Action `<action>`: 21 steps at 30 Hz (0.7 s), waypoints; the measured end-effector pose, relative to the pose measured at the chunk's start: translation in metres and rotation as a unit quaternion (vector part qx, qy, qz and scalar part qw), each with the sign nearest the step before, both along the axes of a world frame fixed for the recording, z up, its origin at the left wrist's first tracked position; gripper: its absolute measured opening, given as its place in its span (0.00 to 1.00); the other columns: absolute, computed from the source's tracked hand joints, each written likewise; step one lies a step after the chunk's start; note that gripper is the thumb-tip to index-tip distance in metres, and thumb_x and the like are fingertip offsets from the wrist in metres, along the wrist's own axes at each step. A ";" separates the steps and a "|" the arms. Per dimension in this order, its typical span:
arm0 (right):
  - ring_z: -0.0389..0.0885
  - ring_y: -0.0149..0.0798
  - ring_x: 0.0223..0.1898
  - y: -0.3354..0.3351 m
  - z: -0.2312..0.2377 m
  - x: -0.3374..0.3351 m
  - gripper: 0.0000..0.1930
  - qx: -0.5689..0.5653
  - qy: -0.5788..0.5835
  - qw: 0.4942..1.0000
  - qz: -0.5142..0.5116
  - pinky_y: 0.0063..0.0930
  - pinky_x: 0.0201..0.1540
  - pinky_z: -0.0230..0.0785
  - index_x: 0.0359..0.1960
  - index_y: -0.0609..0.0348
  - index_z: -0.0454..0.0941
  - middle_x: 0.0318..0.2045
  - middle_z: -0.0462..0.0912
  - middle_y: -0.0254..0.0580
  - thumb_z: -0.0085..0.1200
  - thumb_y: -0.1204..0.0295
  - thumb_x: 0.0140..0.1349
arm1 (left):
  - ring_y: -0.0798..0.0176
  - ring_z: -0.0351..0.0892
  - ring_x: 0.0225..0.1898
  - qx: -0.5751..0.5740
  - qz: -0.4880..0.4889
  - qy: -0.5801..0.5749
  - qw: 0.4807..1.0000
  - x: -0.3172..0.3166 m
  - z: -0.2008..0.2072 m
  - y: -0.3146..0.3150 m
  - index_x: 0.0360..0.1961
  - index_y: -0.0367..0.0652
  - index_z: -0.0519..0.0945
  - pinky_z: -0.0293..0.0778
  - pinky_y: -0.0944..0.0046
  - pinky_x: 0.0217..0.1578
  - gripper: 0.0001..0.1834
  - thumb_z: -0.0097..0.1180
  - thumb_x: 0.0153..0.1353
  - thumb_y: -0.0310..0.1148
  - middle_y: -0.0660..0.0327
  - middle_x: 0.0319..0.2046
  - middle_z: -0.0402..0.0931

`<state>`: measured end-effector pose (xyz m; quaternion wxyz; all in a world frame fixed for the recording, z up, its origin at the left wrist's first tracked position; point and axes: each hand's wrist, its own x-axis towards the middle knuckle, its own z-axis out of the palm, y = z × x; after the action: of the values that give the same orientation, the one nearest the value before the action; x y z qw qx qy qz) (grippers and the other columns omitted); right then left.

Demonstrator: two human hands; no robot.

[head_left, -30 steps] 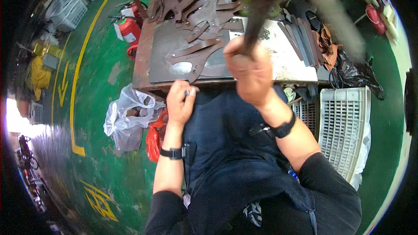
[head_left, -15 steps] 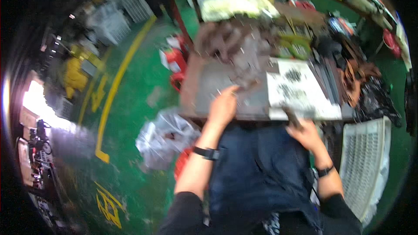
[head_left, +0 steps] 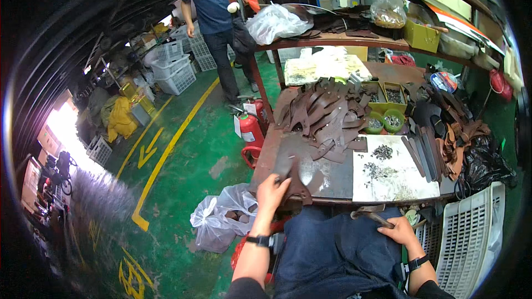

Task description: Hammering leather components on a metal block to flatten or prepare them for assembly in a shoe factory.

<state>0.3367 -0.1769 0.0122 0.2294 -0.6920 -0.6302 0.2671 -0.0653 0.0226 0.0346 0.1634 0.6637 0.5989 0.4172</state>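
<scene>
Since the earlier frame the left hand (head_left: 271, 188) has shifted left along the workbench (head_left: 332, 174) edge. It grips a brown leather piece (head_left: 292, 170), fingers closed. At lower right, the right hand (head_left: 400, 231) holds a hammer (head_left: 372, 217) in the lap.

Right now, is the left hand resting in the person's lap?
No, the left hand reaches onto the workbench and touches a dark leather piece near its front edge.

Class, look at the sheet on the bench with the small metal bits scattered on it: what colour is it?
White; the sheet shows best in the head view.
</scene>
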 end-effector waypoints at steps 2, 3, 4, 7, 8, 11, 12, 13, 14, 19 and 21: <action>0.67 0.31 0.17 -0.001 0.008 0.001 0.21 -0.046 0.068 0.996 -0.024 0.32 0.23 0.62 0.18 0.64 0.74 0.12 0.68 0.40 0.70 0.59 0.49 | 0.56 0.77 0.25 -0.017 0.066 -0.079 0.995 -0.038 -0.019 -0.024 0.33 0.36 0.80 0.72 0.56 0.30 0.22 0.67 0.55 0.47 0.51 0.23 0.78; 0.67 0.31 0.17 -0.003 0.010 0.001 0.21 -0.044 0.066 0.997 -0.021 0.32 0.23 0.62 0.18 0.64 0.74 0.12 0.68 0.40 0.70 0.59 0.49 | 0.60 0.73 0.24 -0.011 0.095 -0.103 0.990 -0.057 -0.032 -0.039 0.33 0.34 0.79 0.70 0.58 0.28 0.21 0.67 0.55 0.45 0.53 0.21 0.76; 0.65 0.30 0.17 -0.005 0.012 0.000 0.21 -0.042 0.065 0.997 -0.021 0.32 0.23 0.60 0.18 0.64 0.73 0.12 0.66 0.38 0.70 0.60 0.49 | 0.65 0.69 0.23 -0.007 0.123 -0.128 0.984 -0.073 -0.044 -0.054 0.32 0.33 0.78 0.69 0.60 0.27 0.21 0.67 0.55 0.44 0.55 0.20 0.75; 0.63 0.28 0.17 -0.014 0.014 0.000 0.21 -0.037 0.047 0.998 -0.019 0.32 0.23 0.59 0.18 0.64 0.73 0.12 0.65 0.37 0.69 0.60 0.50 | 0.69 0.66 0.23 -0.020 0.207 -0.191 0.959 -0.106 -0.073 -0.101 0.28 0.35 0.76 0.66 0.62 0.26 0.18 0.67 0.58 0.40 0.64 0.20 0.72; 0.62 0.27 0.18 -0.016 0.013 0.000 0.20 -0.032 0.036 0.999 -0.018 0.31 0.22 0.59 0.19 0.63 0.75 0.12 0.65 0.37 0.69 0.60 0.51 | 0.69 0.65 0.23 -0.041 0.222 -0.267 0.937 -0.114 -0.086 -0.115 0.28 0.36 0.76 0.66 0.62 0.25 0.16 0.66 0.59 0.39 0.67 0.20 0.71; 0.64 0.29 0.18 -0.014 0.002 -0.001 0.19 -0.030 0.024 0.999 -0.022 0.32 0.24 0.60 0.19 0.63 0.74 0.13 0.66 0.40 0.68 0.61 0.51 | 0.69 0.69 0.29 -0.024 0.289 -0.261 0.921 -0.141 -0.135 -0.150 0.33 0.35 0.80 0.68 0.63 0.33 0.14 0.65 0.60 0.37 0.66 0.26 0.74; 0.66 0.33 0.19 -0.013 -0.004 0.001 0.18 0.007 -0.007 1.000 -0.005 0.33 0.25 0.61 0.21 0.63 0.75 0.14 0.68 0.42 0.68 0.61 0.51 | 0.69 0.71 0.32 -0.023 0.298 -0.288 0.910 -0.145 -0.145 -0.161 0.35 0.35 0.81 0.70 0.63 0.36 0.13 0.64 0.60 0.37 0.65 0.28 0.77; 0.68 0.37 0.20 -0.006 -0.012 0.003 0.18 0.042 -0.037 0.998 0.015 0.35 0.26 0.62 0.23 0.63 0.76 0.16 0.70 0.44 0.68 0.60 0.51 | 0.66 0.75 0.37 -0.041 0.318 -0.270 0.908 -0.156 -0.156 -0.158 0.41 0.35 0.82 0.72 0.62 0.42 0.16 0.63 0.62 0.38 0.61 0.35 0.81; 0.69 0.38 0.21 -0.003 -0.016 0.005 0.18 0.053 -0.022 0.998 0.015 0.35 0.27 0.64 0.24 0.63 0.77 0.17 0.72 0.45 0.67 0.59 0.52 | 0.64 0.77 0.39 0.034 0.307 -0.354 0.883 -0.137 -0.144 -0.149 0.44 0.34 0.81 0.73 0.60 0.44 0.18 0.62 0.63 0.39 0.60 0.37 0.81; 0.63 0.24 0.23 0.006 -0.007 -0.009 0.15 -0.026 0.006 1.000 -0.003 0.26 0.26 0.58 0.23 0.63 0.77 0.17 0.68 0.28 0.65 0.64 0.56 | 0.69 0.65 0.29 -0.048 0.363 -0.350 0.862 -0.170 -0.178 -0.172 0.35 0.34 0.78 0.67 0.64 0.32 0.20 0.64 0.61 0.44 0.66 0.28 0.74; 0.61 0.22 0.23 0.006 -0.002 -0.020 0.14 -0.013 -0.007 0.999 -0.029 0.23 0.25 0.55 0.24 0.63 0.77 0.18 0.65 0.24 0.66 0.66 0.56 | 0.69 0.66 0.30 -0.099 0.361 -0.349 0.859 -0.163 -0.198 -0.177 0.35 0.34 0.78 0.67 0.64 0.32 0.20 0.64 0.61 0.43 0.65 0.29 0.75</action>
<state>0.3164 -0.1708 0.0107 0.2232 -0.7147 -0.6080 0.2640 -0.2281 -0.1541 -0.1633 0.2645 0.1922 0.7381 0.5901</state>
